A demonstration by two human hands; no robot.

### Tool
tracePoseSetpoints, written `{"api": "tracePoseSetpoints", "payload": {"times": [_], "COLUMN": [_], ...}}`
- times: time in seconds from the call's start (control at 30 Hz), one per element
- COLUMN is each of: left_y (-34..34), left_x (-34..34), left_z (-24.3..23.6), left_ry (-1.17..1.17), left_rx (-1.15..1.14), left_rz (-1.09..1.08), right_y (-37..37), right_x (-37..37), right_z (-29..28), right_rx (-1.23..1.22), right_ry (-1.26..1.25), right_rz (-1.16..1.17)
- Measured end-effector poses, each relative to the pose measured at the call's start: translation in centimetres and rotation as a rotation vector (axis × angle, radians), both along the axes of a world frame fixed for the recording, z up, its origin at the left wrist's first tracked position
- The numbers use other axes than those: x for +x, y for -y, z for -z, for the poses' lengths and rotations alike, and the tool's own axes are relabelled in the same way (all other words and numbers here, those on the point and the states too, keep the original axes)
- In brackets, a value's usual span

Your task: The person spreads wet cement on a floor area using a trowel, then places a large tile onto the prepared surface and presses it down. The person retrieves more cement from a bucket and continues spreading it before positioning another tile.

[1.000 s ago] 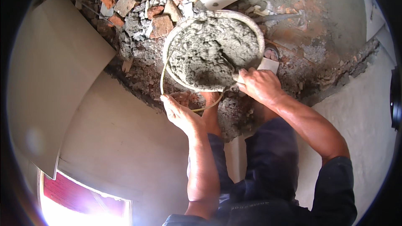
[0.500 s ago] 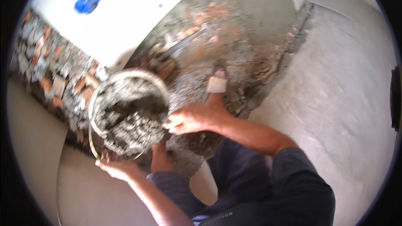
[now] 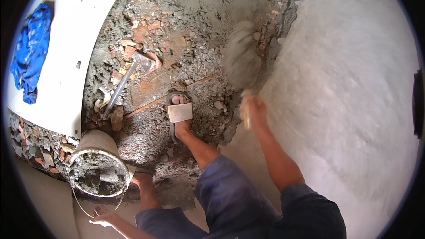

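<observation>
My right hand (image 3: 253, 111) grips the pale handle of a trowel (image 3: 246, 117) at the rubble's right edge. Just beyond it, a mass of wet mortar (image 3: 241, 55) is smeared by motion, and the trowel's blade cannot be made out. At the lower left, a round bucket (image 3: 95, 141) partly filled with grey mortar (image 3: 104, 175) tips toward me. My left hand (image 3: 104, 217) is at the bucket's wire handle (image 3: 79, 203), with its fingers around the near end of the loop.
My sandalled foot (image 3: 180, 111) stands on rubble. A hammer-like tool with a metal shaft (image 3: 120, 88) lies beyond among broken bricks (image 3: 139, 33). Blue cloth (image 3: 33, 53) rests on a white board (image 3: 66, 62). Smooth grey wall or floor surface (image 3: 336, 106) spans the right.
My right hand has swung from the bucket's rim to the right, with the trowel now showing. The view has turned, so the bucket appears lower and farther left. My left hand stays at its handle.
</observation>
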State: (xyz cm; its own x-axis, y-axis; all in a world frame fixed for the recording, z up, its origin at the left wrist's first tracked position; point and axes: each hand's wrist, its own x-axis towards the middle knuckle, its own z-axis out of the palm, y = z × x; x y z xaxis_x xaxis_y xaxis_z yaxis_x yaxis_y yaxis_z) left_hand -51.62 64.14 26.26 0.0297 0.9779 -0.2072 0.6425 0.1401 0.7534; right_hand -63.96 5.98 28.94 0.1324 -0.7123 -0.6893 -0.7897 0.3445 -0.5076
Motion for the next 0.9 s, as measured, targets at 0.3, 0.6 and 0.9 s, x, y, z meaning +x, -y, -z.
{"api": "tracePoseSetpoints", "payload": {"times": [0.3, 0.6, 0.9], "left_y": [2.9, 2.3, -0.5], "left_x": [-0.4, -0.7, -3.9], "left_z": [-1.3, -1.6, -1.7], "left_ry": [-0.089, -0.21, 0.069], "left_rx": [0.098, 0.014, -0.35], "left_rz": [0.12, 0.098, 0.149], "right_y": [11.9, -7.2, -30.9], "right_x": [7.5, 6.8, 27.1], "right_z": [14.1, -0.8, -1.2], "right_rx": [-0.64, -0.29, -0.786], "right_ry": [-0.411, -0.187, 0.192], "right_rz": [-0.181, -1.17, -2.468]}}
